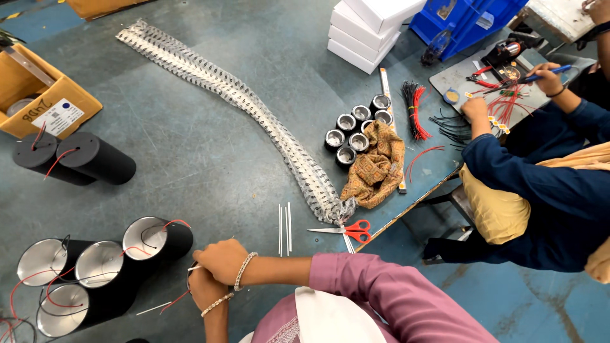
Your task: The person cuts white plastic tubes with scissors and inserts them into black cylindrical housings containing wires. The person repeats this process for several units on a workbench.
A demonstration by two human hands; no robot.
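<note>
We see our own two hands close together at the lower edge of the grey-blue tabletop (210,152). The right hand (219,259), the upper one with a beaded bracelet, has its grip closed over a thin white tube (193,268) whose end pokes out at the fingers. The left hand (204,289) lies just beneath it, curled against a dark round housing (190,274) that is mostly hidden, so we cannot tell whether that grip is clamped on it; a red wire (175,302) trails out from under it. Just to the left lie four black cylinder lamps (101,270) with shiny insides and red leads. Three more white tubes (285,228) lie beside red-handled scissors (346,231). A long strip of silvery parts (241,101) runs across the tabletop to a patterned cloth (378,165) and small reflector cups (356,130). At the right a co-worker in dark blue (540,184) handles red wires.
</note>
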